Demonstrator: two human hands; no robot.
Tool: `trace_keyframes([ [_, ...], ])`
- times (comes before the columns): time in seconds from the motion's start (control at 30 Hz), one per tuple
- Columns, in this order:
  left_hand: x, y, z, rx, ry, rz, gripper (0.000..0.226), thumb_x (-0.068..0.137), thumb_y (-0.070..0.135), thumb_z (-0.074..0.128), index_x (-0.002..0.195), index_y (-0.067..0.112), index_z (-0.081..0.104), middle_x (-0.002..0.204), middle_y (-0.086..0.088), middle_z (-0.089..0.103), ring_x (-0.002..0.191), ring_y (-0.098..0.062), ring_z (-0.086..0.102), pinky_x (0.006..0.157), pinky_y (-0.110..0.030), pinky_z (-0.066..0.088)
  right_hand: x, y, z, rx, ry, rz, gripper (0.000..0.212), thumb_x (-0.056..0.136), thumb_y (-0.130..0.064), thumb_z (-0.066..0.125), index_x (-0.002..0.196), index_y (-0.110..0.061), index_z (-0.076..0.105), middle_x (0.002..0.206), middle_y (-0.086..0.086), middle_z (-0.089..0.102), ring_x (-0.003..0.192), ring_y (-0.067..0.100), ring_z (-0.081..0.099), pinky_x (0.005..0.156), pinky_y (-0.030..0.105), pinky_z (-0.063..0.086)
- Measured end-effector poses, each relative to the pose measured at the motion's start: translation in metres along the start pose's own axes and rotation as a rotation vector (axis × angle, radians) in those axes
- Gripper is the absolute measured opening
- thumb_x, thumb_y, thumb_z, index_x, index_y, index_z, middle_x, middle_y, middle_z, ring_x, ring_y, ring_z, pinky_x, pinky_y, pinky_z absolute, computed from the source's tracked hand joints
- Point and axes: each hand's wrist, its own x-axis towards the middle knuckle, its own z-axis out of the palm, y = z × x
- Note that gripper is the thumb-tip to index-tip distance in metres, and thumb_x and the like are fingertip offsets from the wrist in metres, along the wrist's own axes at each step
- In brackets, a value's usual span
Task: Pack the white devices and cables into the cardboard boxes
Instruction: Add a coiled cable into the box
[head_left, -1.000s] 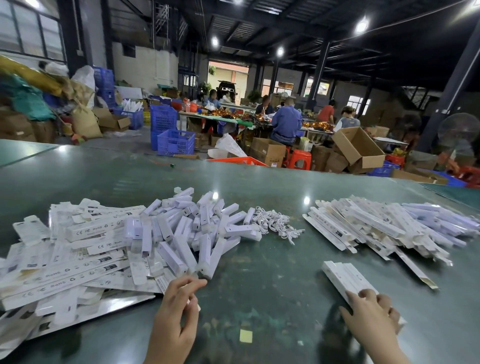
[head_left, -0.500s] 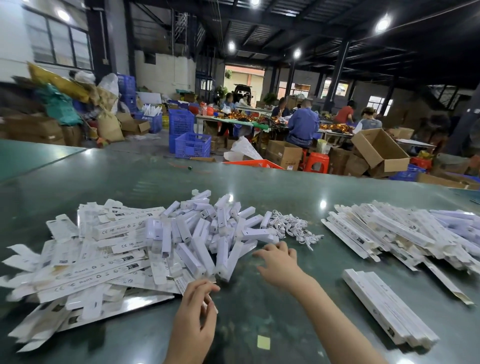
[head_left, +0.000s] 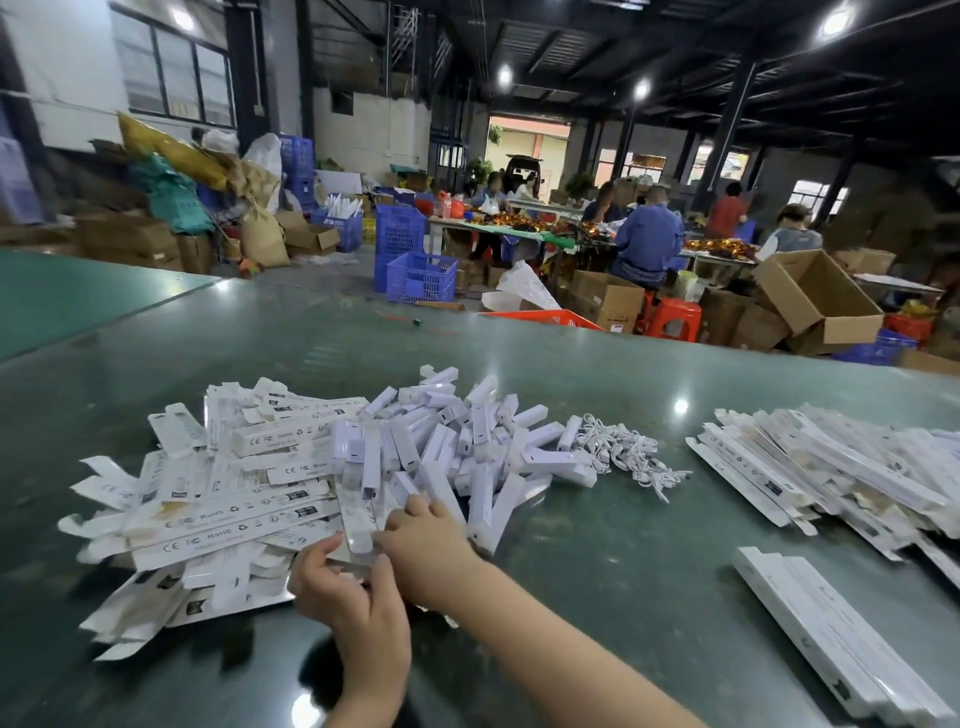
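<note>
Green glossy desk (head_left: 597, 597) carries everything; surface looks slick, so light pieces probably slide when nudged.

Big heap of flat unfolded carton sleeves (head_left: 208, 499) sits left of centre, printed with CE/RoHS marks. Thin card, likely very light and bendy, creases easily; best taken by a long edge or near an end flap, not pinched mid-panel.

Pile of packed or folded slim boxes (head_left: 831, 467) lies far right, well apart from the hands. Near right edge, a neat row of closed slim boxes (head_left: 831, 639) lies side by side. Stiffer than flats; grab across the narrow width.

Pile of white devices (head_left: 467, 447) is mid-desk, overlapping the sleeve heap's right edge. Small rigid plastic sticks, smooth, probably light and a bit slippery; pinch across the short sides near the middle. Loosely stacked, so pulling one may shift its neighbours.

Tangle of white cables (head_left: 623, 452) touches the device pile's right side. Soft, floppy, likely snag each other; lift by a bundle, not a loose end.

Left hand (head_left: 348, 587) has fingers and thumb curled, pinching a flat carton sleeve (head_left: 358, 530) at its near end. Right hand (head_left: 426, 545) reaches across just beside the left, fingers bent at the device pile's near edge; cannot tell whether it grips a device or only touches.
</note>
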Motion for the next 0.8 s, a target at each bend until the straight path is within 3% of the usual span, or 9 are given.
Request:
trace_keyframes([
  [0.07, 0.002, 0.000, 0.000, -0.037, 0.018, -0.048, 0.053, 0.068, 0.009, 0.051, 0.115, -0.013, 0.039, 0.122, -0.037, 0.031, 0.110, -0.048, 0.031, 0.090, -0.030, 0.028, 0.007, -0.007, 0.001, -0.033, -0.032, 0.064, 0.031, 0.094, -0.023, 0.045, 0.117, -0.007, 0.058, 0.123, 0.016, 0.052, 0.122, 0.032, 0.033, 0.101, 0.043, 0.026],
  [0.2, 0.003, -0.004, 0.000, -0.019, 0.038, -0.069, 0.053, 0.068, 0.012, 0.055, 0.113, -0.010, 0.038, 0.122, -0.034, 0.031, 0.112, -0.044, 0.031, 0.096, -0.051, 0.031, 0.011, -0.009, 0.003, -0.062, -0.043, 0.145, 0.032, 0.093, -0.024, 0.047, 0.121, -0.011, 0.057, 0.131, 0.016, 0.045, 0.127, 0.033, 0.029, 0.102, 0.044, 0.025],
  [0.33, 0.003, -0.004, 0.002, -0.025, 0.028, -0.095, 0.046, 0.074, -0.002, 0.061, 0.114, -0.008, 0.038, 0.122, -0.030, 0.032, 0.106, -0.032, 0.032, 0.088, -0.031, 0.027, -0.003, -0.003, -0.001, -0.141, 0.031, 0.026, 0.021, 0.085, -0.027, 0.058, 0.096, -0.014, 0.070, 0.106, 0.008, 0.060, 0.110, 0.029, 0.044, 0.091, 0.037, 0.034],
  [0.43, 0.003, -0.004, 0.003, -0.091, 0.043, -0.138, 0.048, 0.072, 0.008, 0.052, 0.115, -0.004, 0.036, 0.122, -0.025, 0.031, 0.105, -0.029, 0.032, 0.090, -0.041, 0.031, -0.013, -0.003, -0.012, -0.121, 0.237, 0.017, 0.018, 0.059, -0.042, 0.073, 0.059, -0.025, 0.069, 0.066, -0.011, 0.059, 0.073, 0.013, 0.056, 0.066, 0.022, 0.043],
  [0.5, 0.006, -0.003, 0.002, -0.151, 0.067, -0.164, 0.039, 0.081, -0.006, 0.055, 0.115, -0.001, 0.036, 0.116, -0.016, 0.031, 0.105, -0.028, 0.036, 0.091, -0.039, 0.036, -0.016, 0.000, -0.016, -0.035, 0.358, 0.030, 0.017, 0.071, -0.038, 0.068, 0.070, -0.021, 0.071, 0.076, -0.005, 0.061, 0.081, 0.017, 0.056, 0.071, 0.027, 0.044],
  [0.57, 0.011, -0.002, 0.001, -0.278, 0.076, -0.219, 0.032, 0.090, -0.012, 0.046, 0.107, 0.013, 0.037, 0.108, -0.007, 0.038, 0.090, -0.015, 0.043, 0.081, -0.016, 0.042, -0.022, 0.001, -0.026, 0.043, 0.418, 0.072, 0.021, 0.082, -0.031, 0.061, 0.086, -0.014, 0.073, 0.088, 0.002, 0.062, 0.093, 0.024, 0.052, 0.079, 0.034, 0.041],
  [0.6, 0.014, 0.001, 0.000, -0.362, 0.065, -0.256, 0.033, 0.093, -0.010, 0.042, 0.101, 0.022, 0.037, 0.103, -0.001, 0.042, 0.083, -0.009, 0.046, 0.073, -0.008, 0.043, -0.027, 0.001, -0.030, 0.075, 0.464, 0.111, 0.018, 0.079, -0.031, 0.065, 0.081, -0.016, 0.073, 0.083, 0.001, 0.063, 0.089, 0.023, 0.055, 0.077, 0.031, 0.043],
  [0.7, 0.020, 0.003, -0.001, -0.562, 0.012, -0.376, 0.025, 0.099, 0.004, 0.042, 0.098, 0.028, 0.035, 0.102, 0.004, 0.049, 0.088, -0.009, 0.055, 0.066, -0.009, 0.050, -0.051, -0.004, -0.044, 0.125, 0.513, 0.174, 0.015, 0.062, -0.038, 0.079, 0.060, -0.027, 0.069, 0.065, -0.011, 0.057, 0.067, 0.014, 0.058, 0.061, 0.017, 0.044],
  [0.8, 0.018, 0.000, -0.004, -0.671, -0.010, -0.497, 0.019, 0.099, 0.016, 0.048, 0.112, 0.018, 0.034, 0.101, -0.001, 0.056, 0.085, -0.009, 0.059, 0.061, -0.014, 0.053, -0.082, -0.008, -0.037, 0.146, 0.573, 0.170, 0.015, 0.063, -0.037, 0.078, 0.060, -0.028, 0.065, 0.067, -0.011, 0.054, 0.065, 0.012, 0.057, 0.059, 0.019, 0.041],
])
